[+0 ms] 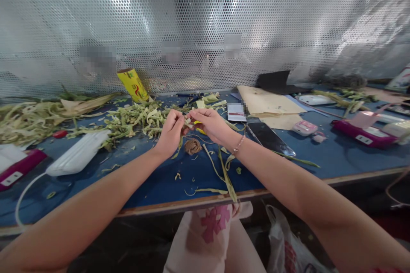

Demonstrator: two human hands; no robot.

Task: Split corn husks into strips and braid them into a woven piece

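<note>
Over the blue table [166,183], my left hand [171,131] and my right hand [209,124] meet with fingertips pinched together. Between them is a small pale green leaf strip [188,123], mostly hidden by the fingers. A longer green end hangs below my left hand. Just under my hands lies a small coil of brown cord [193,146]. Part of something yellow shows beneath my right hand. Loose leaf strips [227,175] stretch toward the front edge, and a heap of curled green strips [137,119] sits beyond my left hand.
A yellow tube [133,85] leans near the perforated metal screen [192,17]. To the right are a phone [270,137], brown paper [269,102], a pink case [305,128] and a magenta power strip [363,134]. On the left lie a white device [78,153] and another power strip [22,168].
</note>
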